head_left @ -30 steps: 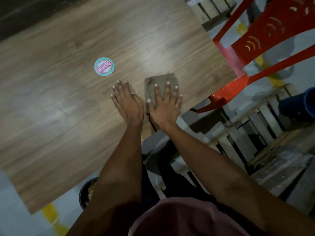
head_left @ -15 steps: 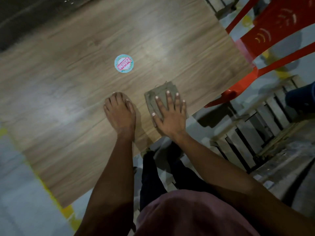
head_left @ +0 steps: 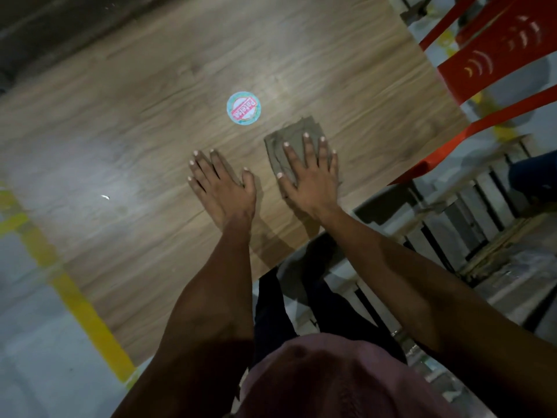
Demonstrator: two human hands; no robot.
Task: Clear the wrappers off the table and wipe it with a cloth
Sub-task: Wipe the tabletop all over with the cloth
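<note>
Table (head_left: 126,152) wood-grain, fills the left and centre of frame. Pale sheen patch at 9 o'clock of the left hand reads as a damp, already-wiped zone; that's a guess from the glare. Small bright speck (head_left: 104,197) inside it, too small to ID: crumb or wrapper scrap.

Left hand (head_left: 221,188) flat on the bare wood, palm down, fingers straight and slightly spread, gripping nothing. Over the last second it has split from the right hand: they were side by side and nearly touching, now there's a clear gap of bare wood between them. Looks like a brace.

Round sticker (head_left: 243,108), teal rim with red print, at 12 o'clock of the gap between the hands, lying flat. Near the cloth's far-left corner but not touching it.

Cloth (head_left: 294,132), grey-brown, folded to a pad, at 3 o'clock of the left hand near the table's near-right edge. Right hand (head_left: 310,176) pressing it flat, fingers straight and fanned, not curled round it. Hand and cloth sit on the same corner patch as a second ago, so little stroke travel.

No obvious wrappers left on the table, so clearing looks done; wiping underway, right corner in hand.

Red plastic chair (head_left: 494,55) at 2 o'clock, off the table's right edge.
</note>
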